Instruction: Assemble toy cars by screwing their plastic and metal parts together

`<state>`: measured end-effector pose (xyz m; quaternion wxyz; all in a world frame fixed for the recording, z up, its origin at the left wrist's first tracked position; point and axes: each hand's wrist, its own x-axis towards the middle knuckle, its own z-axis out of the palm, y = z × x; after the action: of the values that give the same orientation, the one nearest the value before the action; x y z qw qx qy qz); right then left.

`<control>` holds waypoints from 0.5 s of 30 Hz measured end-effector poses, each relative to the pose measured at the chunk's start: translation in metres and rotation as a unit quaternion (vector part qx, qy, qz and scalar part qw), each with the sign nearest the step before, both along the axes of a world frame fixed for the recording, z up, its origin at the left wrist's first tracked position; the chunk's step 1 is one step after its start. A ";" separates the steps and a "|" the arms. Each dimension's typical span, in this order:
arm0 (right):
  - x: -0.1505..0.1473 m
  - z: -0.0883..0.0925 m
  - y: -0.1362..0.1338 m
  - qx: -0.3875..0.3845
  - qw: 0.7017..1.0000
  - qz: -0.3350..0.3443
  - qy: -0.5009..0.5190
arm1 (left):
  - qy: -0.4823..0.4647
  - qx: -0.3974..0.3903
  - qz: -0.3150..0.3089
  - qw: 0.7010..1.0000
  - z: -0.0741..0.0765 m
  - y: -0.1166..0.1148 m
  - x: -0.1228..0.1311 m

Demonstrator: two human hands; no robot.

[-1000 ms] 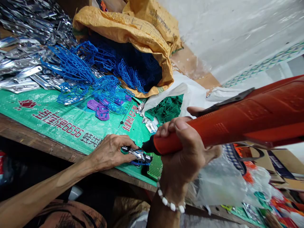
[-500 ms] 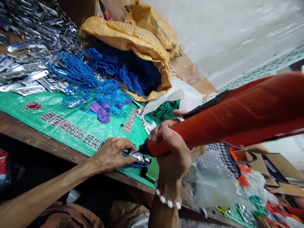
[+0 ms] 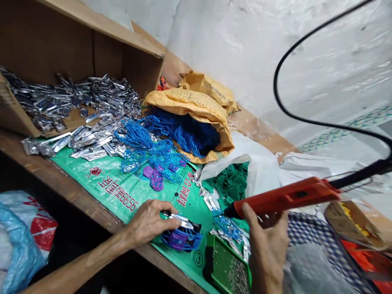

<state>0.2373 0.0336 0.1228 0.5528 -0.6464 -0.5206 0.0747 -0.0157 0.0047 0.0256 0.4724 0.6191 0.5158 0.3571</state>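
Note:
My left hand (image 3: 150, 223) pinches a small assembly over the green sheet, thumb on top. The assembly shows a shiny silver strip (image 3: 185, 223), black end pieces, a blue openwork frame (image 3: 195, 241) and a purple plate (image 3: 178, 240) on its near side. In my right hand (image 3: 269, 249) is an orange-red electric screwdriver (image 3: 290, 196), its black nose pointing left. The screwdriver's tip is apart from the assembly, to its upper right. Some right-hand fingers are hidden behind the tool's body.
A cardboard box (image 3: 143, 69) of silver parts stands at back left. A yellow woven sack (image 3: 228, 139) spills blue frames near purple plates (image 3: 157, 179). Green pieces (image 3: 234, 183) lie in a white bag. A green basket (image 3: 222, 257) holds tiny parts. A black cable (image 3: 277, 81) curves overhead.
My right hand has drawn the screwdriver away from the assembly, to the right. The assembly has tilted, so its blue frame and purple plate now show. The whole view has shifted.

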 end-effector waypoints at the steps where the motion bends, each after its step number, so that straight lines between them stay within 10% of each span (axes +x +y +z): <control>1: -0.003 -0.008 -0.005 -0.012 0.999 -0.028 -0.031 | 0.007 0.004 0.002 1.000 -0.001 0.003 -0.007; 4: -0.022 -0.037 -0.026 0.018 0.991 -0.079 -0.104 | 0.039 0.031 0.005 0.999 -0.005 0.012 -0.020; 11: -0.085 -0.108 -0.056 -0.120 0.981 0.140 -0.053 | 0.129 0.167 0.035 0.977 -0.025 0.015 -0.027; 15: -0.088 -0.115 -0.057 -0.120 0.979 0.118 -0.112 | 0.212 0.398 0.051 0.891 -0.042 0.011 -0.032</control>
<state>0.1491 -0.0233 0.0075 0.3967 -0.6466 -0.6388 0.1286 -0.0481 0.0160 -0.0164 0.0467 0.7891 0.4496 0.4160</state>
